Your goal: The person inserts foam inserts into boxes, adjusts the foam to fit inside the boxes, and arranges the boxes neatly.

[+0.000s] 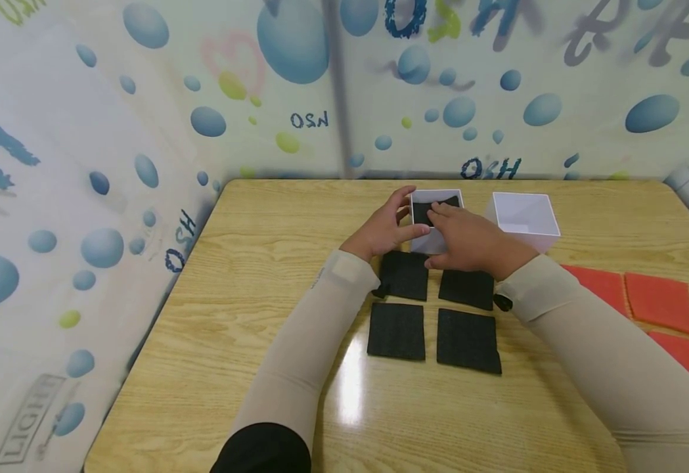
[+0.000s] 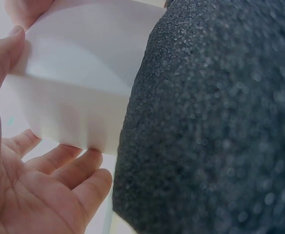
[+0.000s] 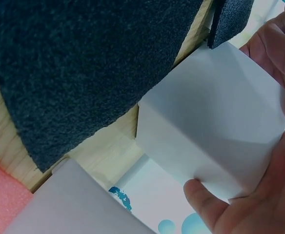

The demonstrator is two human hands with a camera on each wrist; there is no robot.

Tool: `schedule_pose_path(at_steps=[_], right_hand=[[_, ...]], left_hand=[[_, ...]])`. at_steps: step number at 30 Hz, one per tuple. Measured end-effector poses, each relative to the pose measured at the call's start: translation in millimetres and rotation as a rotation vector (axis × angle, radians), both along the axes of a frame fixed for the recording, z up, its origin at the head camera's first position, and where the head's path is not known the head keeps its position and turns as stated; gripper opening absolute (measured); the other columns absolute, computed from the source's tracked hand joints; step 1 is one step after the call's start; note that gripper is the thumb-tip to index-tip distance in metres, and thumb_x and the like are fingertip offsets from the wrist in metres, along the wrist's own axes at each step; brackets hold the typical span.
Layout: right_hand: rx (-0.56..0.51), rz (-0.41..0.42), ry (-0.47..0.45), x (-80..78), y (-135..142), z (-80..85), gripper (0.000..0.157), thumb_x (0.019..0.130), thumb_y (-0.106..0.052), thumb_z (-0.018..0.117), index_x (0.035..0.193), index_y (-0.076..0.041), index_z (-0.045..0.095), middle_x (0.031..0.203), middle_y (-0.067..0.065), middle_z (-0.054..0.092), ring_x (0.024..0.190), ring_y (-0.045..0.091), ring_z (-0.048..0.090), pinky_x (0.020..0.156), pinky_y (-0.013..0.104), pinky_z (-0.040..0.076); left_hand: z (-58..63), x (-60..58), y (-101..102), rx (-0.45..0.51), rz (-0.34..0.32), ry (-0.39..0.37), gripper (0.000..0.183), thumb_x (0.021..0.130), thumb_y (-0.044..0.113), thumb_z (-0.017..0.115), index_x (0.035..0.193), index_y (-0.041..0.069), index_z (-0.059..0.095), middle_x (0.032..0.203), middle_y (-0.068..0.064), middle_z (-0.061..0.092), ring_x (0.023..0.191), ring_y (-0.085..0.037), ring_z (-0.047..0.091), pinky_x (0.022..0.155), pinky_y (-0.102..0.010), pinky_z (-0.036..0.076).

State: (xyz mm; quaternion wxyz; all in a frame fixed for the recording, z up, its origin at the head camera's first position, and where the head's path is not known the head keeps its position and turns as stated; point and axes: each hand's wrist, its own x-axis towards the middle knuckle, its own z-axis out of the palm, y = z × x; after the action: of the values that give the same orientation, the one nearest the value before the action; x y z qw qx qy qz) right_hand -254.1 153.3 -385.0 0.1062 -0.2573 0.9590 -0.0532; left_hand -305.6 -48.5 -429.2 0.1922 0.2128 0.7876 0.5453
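A white open-topped box stands near the table's back edge with a black foam square inside. My left hand holds the box at its left, thumb on the front face and fingertips along the side wall. Over the front rim reaches my right hand, its fingers lying on the black square within. One of its fingers touches the box's side in the right wrist view. The right fingertips inside the box are hidden in both wrist views.
Several black foam squares lie in rows on the wooden table, in front of the box. To its right stands a second white box. Red foam squares lie beyond the right forearm. Printed curtains border the table.
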Motion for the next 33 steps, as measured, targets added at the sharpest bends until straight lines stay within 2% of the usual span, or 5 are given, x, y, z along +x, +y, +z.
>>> schedule_pose_path(at_steps=[13, 18, 24, 28, 33], right_hand=[[-0.05, 0.007, 0.014, 2.1, 2.7, -1.0, 0.106, 0.09, -0.044, 0.083, 0.161, 0.01, 0.027, 0.171, 0.029, 0.02, 0.16, 0.045, 0.021, 0.127, 0.06, 0.024], [-0.114, 0.026, 0.038, 3.4, 7.7, -2.7, 0.102, 0.092, -0.042, 0.082, 0.162, 0.009, 0.028, 0.172, 0.028, 0.021, 0.16, 0.044, 0.02, 0.127, 0.06, 0.024], [-0.229, 0.007, 0.014, 5.1, 15.1, -4.8, 0.099, 0.096, -0.04, 0.078, 0.165, 0.004, 0.022, 0.174, 0.024, 0.015, 0.161, 0.042, 0.018, 0.127, 0.061, 0.025], [-0.281, 0.003, 0.003, 13.3, 19.5, -0.2, 0.101, 0.096, -0.042, 0.078, 0.166, 0.002, 0.021, 0.175, 0.022, 0.014, 0.16, 0.043, 0.02, 0.125, 0.062, 0.026], [-0.335, -0.004, 0.014, 35.2, 25.6, 13.0, 0.103, 0.093, -0.042, 0.082, 0.166, 0.0, 0.022, 0.176, 0.018, 0.016, 0.161, 0.04, 0.02, 0.124, 0.062, 0.029]], left_hand=[[-0.3, -0.6, -0.1, -0.008, 0.006, 0.016, 0.093, 0.1, 0.028, 0.076, 0.169, 0.021, 0.013, 0.173, -0.007, 0.025, 0.16, -0.033, 0.027, 0.126, -0.046, 0.033], [0.0, -0.5, 0.1, -0.011, -0.002, 0.015, 0.093, 0.1, 0.029, 0.075, 0.169, 0.022, 0.013, 0.173, -0.009, 0.024, 0.16, -0.032, 0.028, 0.126, -0.045, 0.033], [1.3, 0.7, -0.1, -0.032, 0.005, 0.018, 0.094, 0.099, 0.032, 0.076, 0.169, 0.022, 0.014, 0.174, -0.007, 0.023, 0.16, -0.031, 0.029, 0.128, -0.045, 0.03], [1.3, 0.8, 0.5, -0.037, 0.006, 0.014, 0.094, 0.099, 0.033, 0.077, 0.169, 0.024, 0.014, 0.174, -0.006, 0.022, 0.16, -0.031, 0.028, 0.128, -0.044, 0.029], [2.4, 1.3, 0.5, -0.023, 0.019, 0.004, 0.094, 0.098, 0.031, 0.078, 0.168, 0.026, 0.016, 0.173, -0.005, 0.024, 0.16, -0.031, 0.028, 0.126, -0.046, 0.034]])
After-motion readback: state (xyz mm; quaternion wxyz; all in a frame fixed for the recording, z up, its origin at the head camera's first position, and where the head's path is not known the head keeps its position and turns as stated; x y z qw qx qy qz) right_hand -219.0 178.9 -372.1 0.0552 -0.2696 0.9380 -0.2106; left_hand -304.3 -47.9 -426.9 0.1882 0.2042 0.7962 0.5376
